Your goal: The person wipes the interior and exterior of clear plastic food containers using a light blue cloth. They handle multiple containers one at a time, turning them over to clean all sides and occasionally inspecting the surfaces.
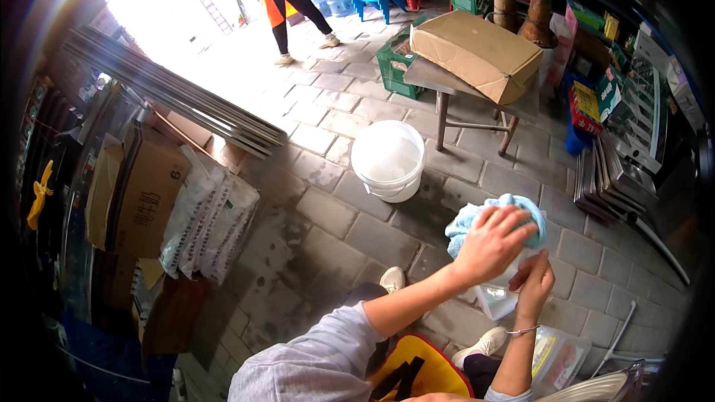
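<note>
My left hand (491,242) is closed over a light blue cloth (463,225), pressing it against the top of a translucent plastic container (497,299). The cloth bunches around the container's upper end. Below and to the right, my right hand (535,277) grips the container's side with bent fingers, a thin bracelet on its wrist. Both hands and the cloth hide much of the container, so its full shape cannot be made out. Ahead and to the left, a white bucket (398,187) stands upright on the paving.
A cardboard box (477,52) lies on a small table (439,78), beside a green crate (395,59). Stacked white packs (212,219) and long metal strips (186,97) are at left. Metal panels (607,179) lean at right. A person (290,4) stands near the bright opening.
</note>
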`<move>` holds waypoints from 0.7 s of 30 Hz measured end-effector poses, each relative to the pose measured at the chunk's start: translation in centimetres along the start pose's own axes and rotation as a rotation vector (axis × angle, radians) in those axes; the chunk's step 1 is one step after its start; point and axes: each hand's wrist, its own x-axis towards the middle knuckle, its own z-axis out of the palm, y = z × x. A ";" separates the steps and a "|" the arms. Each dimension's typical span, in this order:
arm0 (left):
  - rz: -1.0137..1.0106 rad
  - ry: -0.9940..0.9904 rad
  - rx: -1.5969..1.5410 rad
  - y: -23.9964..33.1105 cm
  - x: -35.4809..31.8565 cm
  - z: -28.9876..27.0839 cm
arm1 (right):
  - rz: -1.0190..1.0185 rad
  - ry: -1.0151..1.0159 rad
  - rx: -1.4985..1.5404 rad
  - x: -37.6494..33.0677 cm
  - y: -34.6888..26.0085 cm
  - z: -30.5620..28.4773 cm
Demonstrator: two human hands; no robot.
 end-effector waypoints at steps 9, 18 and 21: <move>0.204 -0.226 -0.214 2.0 -2.2 0.4 | 0.083 0.190 0.198 2.1 1.8 -2.1; 0.039 -0.102 -0.337 -2.5 -0.3 -1.4 | 0.084 0.400 0.216 2.9 -1.1 -2.8; -0.311 0.168 -0.443 -5.2 -1.3 -1.1 | -0.018 0.407 0.223 3.2 -2.5 -2.3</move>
